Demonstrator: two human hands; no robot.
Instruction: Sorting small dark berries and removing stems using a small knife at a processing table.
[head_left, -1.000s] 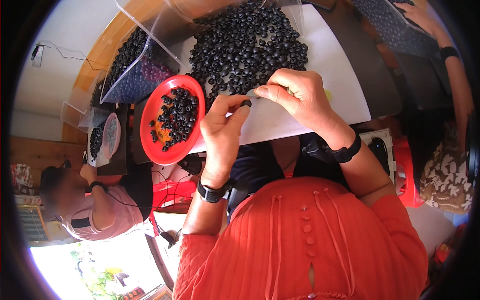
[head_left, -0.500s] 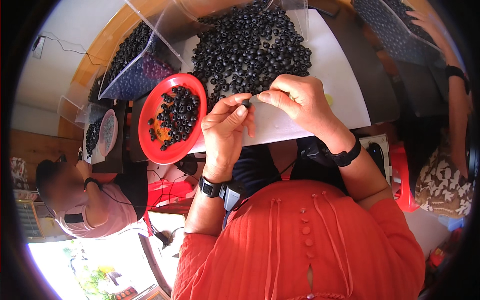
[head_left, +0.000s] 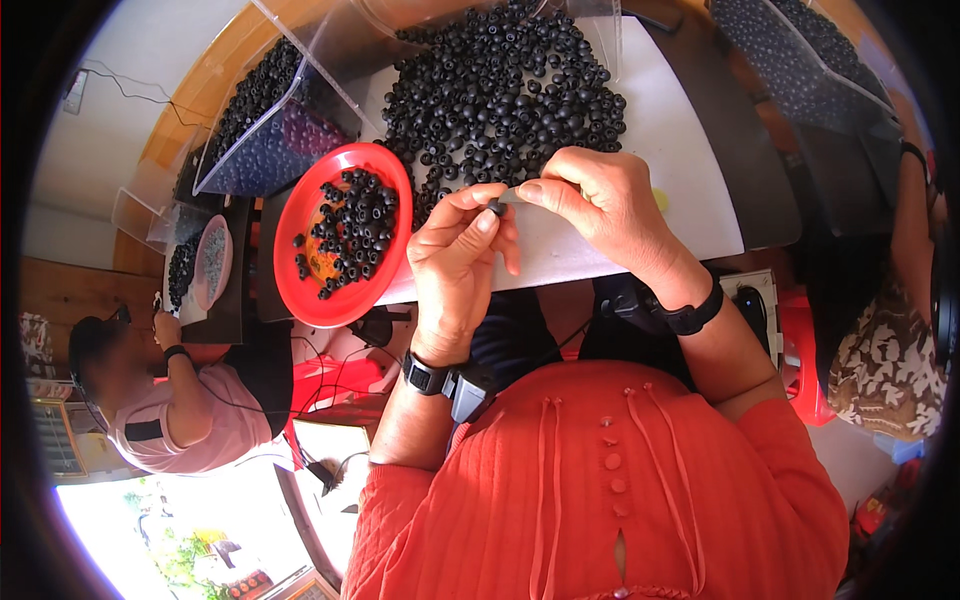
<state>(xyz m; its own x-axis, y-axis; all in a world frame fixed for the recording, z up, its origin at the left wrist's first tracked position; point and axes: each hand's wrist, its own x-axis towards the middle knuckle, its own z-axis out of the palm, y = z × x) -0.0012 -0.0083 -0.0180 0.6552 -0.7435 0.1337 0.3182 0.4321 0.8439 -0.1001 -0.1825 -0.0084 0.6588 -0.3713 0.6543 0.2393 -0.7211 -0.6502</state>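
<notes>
My left hand (head_left: 452,250) pinches one small black round piece (head_left: 497,207) between thumb and fingertips, just over the near edge of the white board. Close on its right, my right hand (head_left: 605,205) is closed in a pinch; a thin, pale thing (head_left: 512,195) shows at its fingertips, too small to make out. Beyond both hands spreads a heap of loose black round pieces (head_left: 500,110), many with a hole. To the left, a red plate (head_left: 292,285) bears a smaller pile of holed black pieces (head_left: 355,225).
The white board (head_left: 690,190) lies under the heap. At left stands a clear bin (head_left: 250,150) of black pieces, another clear bin (head_left: 800,70) at far right. A co-worker (head_left: 190,400) sits left beside a pink bowl (head_left: 212,265); another person (head_left: 890,350) is at right.
My hands stay nearly in place; the left wrist has turned slightly, and the black piece sits a little lower. The right-hand person's hand has left the far bin. The left co-worker's head and hand have shifted.
</notes>
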